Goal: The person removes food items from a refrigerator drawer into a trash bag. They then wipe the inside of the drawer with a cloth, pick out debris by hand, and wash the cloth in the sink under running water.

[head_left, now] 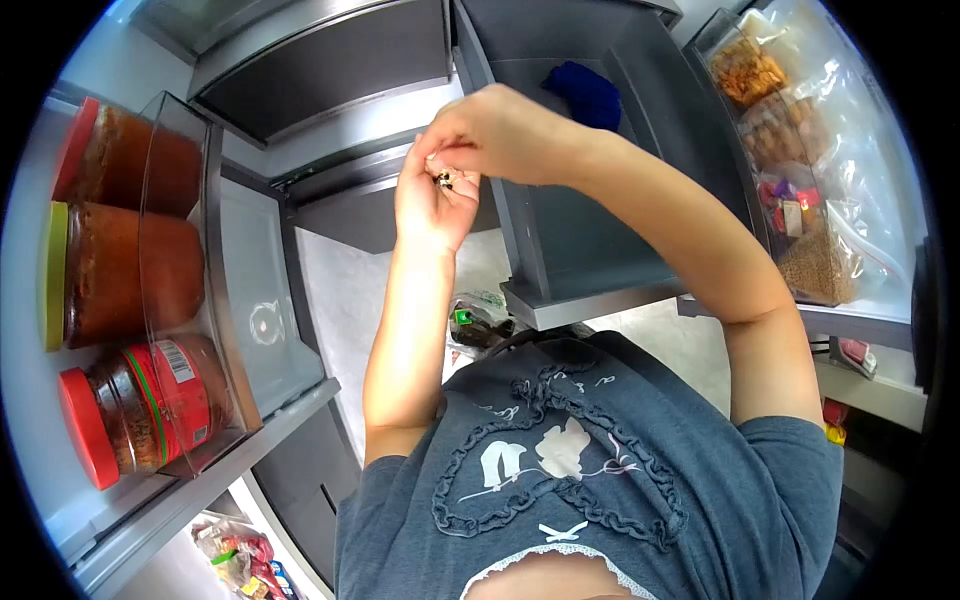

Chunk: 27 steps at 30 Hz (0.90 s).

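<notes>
My left hand is turned palm up and cupped, with a few small black, white and yellowish bits lying in it. They are too small to name. Right above it, my right hand bends down with its fingers drawn together at the left palm and fingers. What the right fingertips pinch, if anything, is hidden. Both hands are beside the left wall of a pulled-out grey drawer. A dark blue cloth-like item lies toward the back of that drawer.
In the left fridge door shelf stand several jars, including a red-lidded jar. The right door bin holds bags of dried food. A closed drawer front is at the upper left. Plastic bags lie below the drawer.
</notes>
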Available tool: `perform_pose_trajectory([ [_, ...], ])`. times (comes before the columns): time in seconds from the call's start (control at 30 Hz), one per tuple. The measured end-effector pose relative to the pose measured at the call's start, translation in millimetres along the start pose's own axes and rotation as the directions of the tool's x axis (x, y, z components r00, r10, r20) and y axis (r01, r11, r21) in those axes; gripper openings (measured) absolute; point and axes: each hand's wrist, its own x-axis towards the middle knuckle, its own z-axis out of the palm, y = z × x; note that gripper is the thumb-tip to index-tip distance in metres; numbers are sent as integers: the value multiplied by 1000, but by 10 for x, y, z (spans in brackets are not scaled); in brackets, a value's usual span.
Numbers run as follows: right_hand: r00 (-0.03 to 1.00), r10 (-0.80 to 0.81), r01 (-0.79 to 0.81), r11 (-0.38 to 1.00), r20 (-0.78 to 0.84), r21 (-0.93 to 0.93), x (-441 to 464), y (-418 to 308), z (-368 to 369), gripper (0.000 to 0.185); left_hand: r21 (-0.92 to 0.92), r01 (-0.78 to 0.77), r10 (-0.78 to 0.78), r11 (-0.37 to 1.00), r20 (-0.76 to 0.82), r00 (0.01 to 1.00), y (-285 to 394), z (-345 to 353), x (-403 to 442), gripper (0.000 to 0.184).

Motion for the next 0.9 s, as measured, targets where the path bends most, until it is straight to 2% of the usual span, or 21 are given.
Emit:
perform_pose_trajectory([
  [0.07,998,37,-34,998,57,-49,-17,-2,46,15,-61,25,-25,998,-4,1000,-11,34,-32,19],
  [0.1,999,6,-5,999,31,-32,-22,-16,20,15,-94,38,-39,995,-9,999,-18,51,-47,18],
  [0.13,1000,-25,25,1000,7,-15,-17,-32,-36,15,-164,69,-50,984,120,991,12,-116,-16,20],
  [0.2,996,-69,68,997,-62,-22,9,50,-128,15,-105,10,-16,994,-50,999,-28,84,-68,23],
  [0.23,994,-26,28,999,-104,20,11,88,-230,14,-72,-17,7,997,-131,991,-42,155,-87,26],
  [0.27,985,-10,15,1000,-174,27,28,274,-302,14,-132,6,-13,991,-50,999,2,46,-88,32],
  [0.3,970,4,4,999,-244,35,40,560,-368,14,-130,2,-10,991,-61,998,25,31,-132,33],
  [0.37,944,92,-96,995,-317,2,-69,1348,-374,15,-118,-28,20,993,-70,997,53,-35,-220,35],
  [0.43,903,372,-425,849,-217,-313,-331,1739,-223,18,-96,-48,38,994,-103,994,73,-58,-319,34],
  [0.5,859,500,-500,775,-108,-387,-582,2225,19,20,-89,-59,48,994,-122,991,111,-143,-408,34],
  [0.57,860,495,-499,765,-124,-406,-716,2473,208,21,-103,-81,64,991,-158,985,159,-216,-468,33],
  [0.67,812,569,-580,763,-128,-286,-794,2570,324,19,-100,-110,88,989,-198,976,209,-298,-532,33],
  [0.77,844,530,-527,788,-85,-318,-813,2539,285,17,-61,-136,118,989,-238,964,211,-309,-549,33],
  [0.87,851,502,-521,846,-156,-117,-683,2415,278,18,-90,-120,96,989,-236,967,196,-337,-541,33],
  [0.9,851,501,-520,845,-157,-123,-600,2400,304,18,-107,-110,83,988,-230,970,189,-348,-542,33],
])
